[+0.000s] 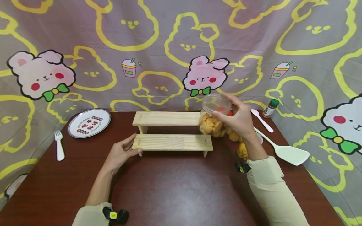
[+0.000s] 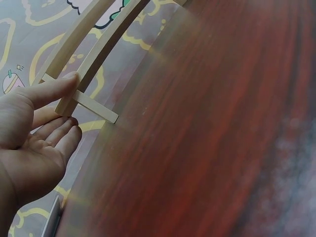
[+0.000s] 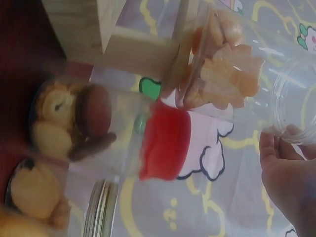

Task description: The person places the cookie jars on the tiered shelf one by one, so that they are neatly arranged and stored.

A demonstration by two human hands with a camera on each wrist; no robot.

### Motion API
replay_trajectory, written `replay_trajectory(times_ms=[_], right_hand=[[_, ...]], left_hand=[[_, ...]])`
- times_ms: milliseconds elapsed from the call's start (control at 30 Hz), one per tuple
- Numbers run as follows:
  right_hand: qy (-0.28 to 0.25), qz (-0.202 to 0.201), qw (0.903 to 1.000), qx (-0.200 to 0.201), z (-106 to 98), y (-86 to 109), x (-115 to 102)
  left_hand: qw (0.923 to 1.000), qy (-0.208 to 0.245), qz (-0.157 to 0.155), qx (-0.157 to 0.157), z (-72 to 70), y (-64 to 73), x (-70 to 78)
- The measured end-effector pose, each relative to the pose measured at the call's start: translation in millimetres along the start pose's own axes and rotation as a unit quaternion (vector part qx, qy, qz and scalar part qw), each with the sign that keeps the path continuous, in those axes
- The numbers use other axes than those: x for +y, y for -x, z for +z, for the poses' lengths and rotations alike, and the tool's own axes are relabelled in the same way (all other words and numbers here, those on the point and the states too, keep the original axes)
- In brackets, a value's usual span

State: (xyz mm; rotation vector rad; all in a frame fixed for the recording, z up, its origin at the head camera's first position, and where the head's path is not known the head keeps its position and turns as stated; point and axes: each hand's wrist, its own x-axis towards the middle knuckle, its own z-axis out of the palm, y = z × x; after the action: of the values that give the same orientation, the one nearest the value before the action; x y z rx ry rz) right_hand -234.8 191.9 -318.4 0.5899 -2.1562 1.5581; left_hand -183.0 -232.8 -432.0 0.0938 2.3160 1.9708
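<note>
1. Right grip (image 1: 237, 117): thumb and fingers pinch the clear jar (image 1: 208, 124) by its top end. Holding, not wide.
2. Clear jar: yellow-orange snacks inside, at the right end of the upper board (image 1: 167, 118), about 2 o'clock of the rack (image 1: 172, 142). Can't tell if its base touches the wood.
3. Left grip (image 1: 123, 152): pinches the left end of the rack's lower board, 8 o'clock of rack centre; thumb on one side, fingers on the other.
4. Rack: pale wood, two tiers, stands on the surface (image 1: 175, 188).
5. Red-lid jar (image 3: 116, 126): cookies inside, 4 o'clock of clear jar, partly hidden behind right hand in head view.
6. Third jar (image 1: 242, 150): yellow contents, 5 o'clock of red-lid jar, mostly covered by right arm.
7. Spatula (image 1: 291, 154): 4 o'clock of right hand.
8. Spoon (image 1: 263, 121): 3 o'clock of right hand; green-cap bottle (image 1: 270, 109) just beyond, 1 o'clock of spoon.
9. Plate (image 1: 90, 123): 9 o'clock of rack, printed, tilted; fork (image 1: 59, 146) at its 8 o'clock.
10. Backdrop (image 1: 158, 31): cartoon-print cloth, 12 o'clock.
</note>
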Motion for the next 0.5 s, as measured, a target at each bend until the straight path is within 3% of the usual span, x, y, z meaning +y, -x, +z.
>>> replay_trajectory(times_ms=[500], right_hand=[[-0.027,0.015,0.9995,0.0,20.3,-11.5,-2.3]], left_hand=[[1.0,-0.005,0.002,0.002,-0.7,0.5,1.3]])
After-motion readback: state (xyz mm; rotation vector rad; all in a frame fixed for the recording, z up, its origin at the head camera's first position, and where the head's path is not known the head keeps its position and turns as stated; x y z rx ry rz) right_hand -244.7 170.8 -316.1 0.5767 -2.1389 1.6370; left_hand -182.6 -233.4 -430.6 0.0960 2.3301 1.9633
